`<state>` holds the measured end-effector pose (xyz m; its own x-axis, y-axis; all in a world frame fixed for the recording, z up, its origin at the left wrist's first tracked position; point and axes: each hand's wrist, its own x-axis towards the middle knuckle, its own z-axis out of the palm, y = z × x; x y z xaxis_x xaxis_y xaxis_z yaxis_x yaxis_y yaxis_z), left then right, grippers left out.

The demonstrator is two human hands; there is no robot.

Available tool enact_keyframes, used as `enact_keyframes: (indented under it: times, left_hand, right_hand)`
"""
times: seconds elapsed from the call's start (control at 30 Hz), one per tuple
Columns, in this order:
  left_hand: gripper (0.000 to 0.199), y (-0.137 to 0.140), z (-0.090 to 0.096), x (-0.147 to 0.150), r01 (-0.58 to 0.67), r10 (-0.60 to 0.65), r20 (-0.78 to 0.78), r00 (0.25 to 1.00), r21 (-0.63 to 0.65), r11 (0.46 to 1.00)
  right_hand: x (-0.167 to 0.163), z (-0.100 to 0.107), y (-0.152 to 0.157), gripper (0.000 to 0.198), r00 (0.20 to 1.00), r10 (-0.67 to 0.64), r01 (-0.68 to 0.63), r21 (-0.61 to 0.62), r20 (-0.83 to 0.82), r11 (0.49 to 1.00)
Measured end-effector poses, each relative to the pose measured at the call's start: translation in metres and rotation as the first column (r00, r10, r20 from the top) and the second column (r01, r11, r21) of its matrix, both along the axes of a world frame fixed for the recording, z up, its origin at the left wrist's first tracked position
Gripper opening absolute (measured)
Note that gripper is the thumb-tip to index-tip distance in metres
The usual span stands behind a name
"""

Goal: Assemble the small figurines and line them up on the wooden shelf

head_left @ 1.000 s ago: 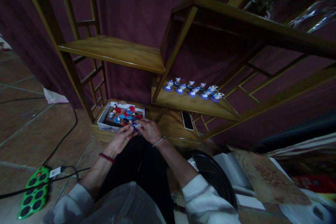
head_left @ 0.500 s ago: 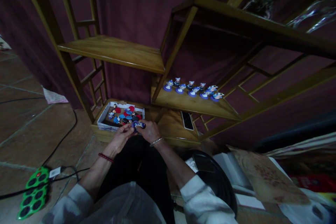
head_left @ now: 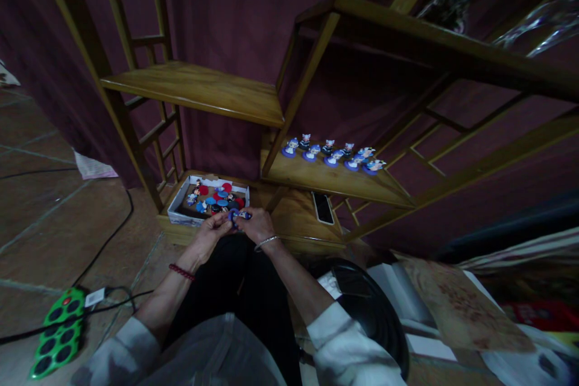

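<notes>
Between my two hands is a small purple figurine [head_left: 243, 215] on a round purple base [head_left: 232, 217], lying sideways above my lap. My left hand [head_left: 212, 235] pinches the base side with its fingertips. Closed round the figurine's other end is my right hand [head_left: 259, 225]. Just beyond them stands a shallow open cardboard box [head_left: 183, 217] holding several loose figurines and red, blue and dark round bases. Several finished-looking figurines [head_left: 333, 158] on purple bases stand in a row on the wooden shelf [head_left: 312, 176], with darker ones [head_left: 328, 146] behind.
A phone [head_left: 322, 208] lies on the lowest board to the right of my hands. Shelf posts [head_left: 301, 96] rise between the compartments. On the floor at left is a green power strip [head_left: 58, 335] with cables; a black round stool [head_left: 380, 313] stands at right.
The figurine has turned slightly in my fingers, and my right hand has shifted a little. Box, shelf figurines and phone stay where they were.
</notes>
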<state>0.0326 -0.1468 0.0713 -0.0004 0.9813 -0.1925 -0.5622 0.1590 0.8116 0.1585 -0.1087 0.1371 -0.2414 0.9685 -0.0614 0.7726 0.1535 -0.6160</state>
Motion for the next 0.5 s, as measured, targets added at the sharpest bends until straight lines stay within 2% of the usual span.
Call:
enact_keyframes:
  times: [0.17,0.5]
  left_hand:
    - [0.034,-0.0010,0.0001,-0.0004,-0.012,0.012,0.004,1.000,-0.010,1.000]
    - [0.028,-0.0023,-0.0039,0.0018,-0.008,0.009,0.031,0.999,-0.017,1.000]
  right_hand:
    - [-0.0007,-0.0030,-0.0002,0.018,1.000,0.018,-0.017,0.041,-0.002,0.999]
    - [0.0026,-0.0068,0.0000,0.017,0.985,0.154,-0.163,0.148,0.072,0.975]
